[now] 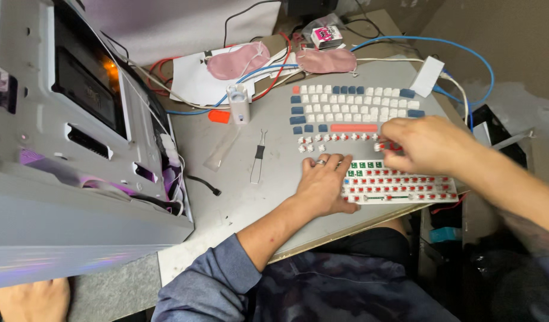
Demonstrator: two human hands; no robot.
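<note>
From my head camera, my left hand [323,188] lies flat and open on the near-left end of the white keyboard base with red switches [399,188], steadying it on the grey counter [238,197]. My right hand [426,145] pinches closed on a small red switch [389,146] just beyond the base. Forced in tilted, I judge its pins could bend; the loose white keycaps [352,104] lying farther off could scatter.

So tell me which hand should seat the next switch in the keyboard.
Probably the right hand: it pinches a red switch just above the keyboard base, while the left hand lies flat on its left end.
</note>
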